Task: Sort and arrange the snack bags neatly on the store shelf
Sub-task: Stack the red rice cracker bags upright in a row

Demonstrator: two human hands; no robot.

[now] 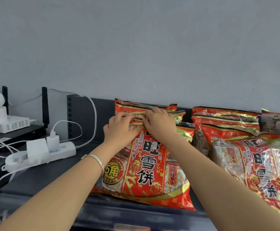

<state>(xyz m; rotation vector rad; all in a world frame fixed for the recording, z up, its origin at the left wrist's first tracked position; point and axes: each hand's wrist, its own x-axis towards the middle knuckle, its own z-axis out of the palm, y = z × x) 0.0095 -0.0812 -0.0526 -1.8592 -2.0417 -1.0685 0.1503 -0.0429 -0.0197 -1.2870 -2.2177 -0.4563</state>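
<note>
Snack bag [146, 167] lies at the front of the shelf [52, 180], likely light, crinkly, slippery, its crackers brittle. Farther up, left hand [119, 130] and right hand [160, 124] pinch its top seam, the safest hold; other bags [131, 105] stand behind.

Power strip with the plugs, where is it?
Head view, left side: the power strip lies on the dark shelf, left of the red snack bags.

The left forearm [56, 189] and right forearm [219, 172] are showing bare up to the hands; the left wrist is wearing a thin, flat silver bangle [94, 158], lying just behind the left hand [119, 129]; the right hand [159, 122] is possibly wearing a slim ring [164, 111], too small to tell.
</note>
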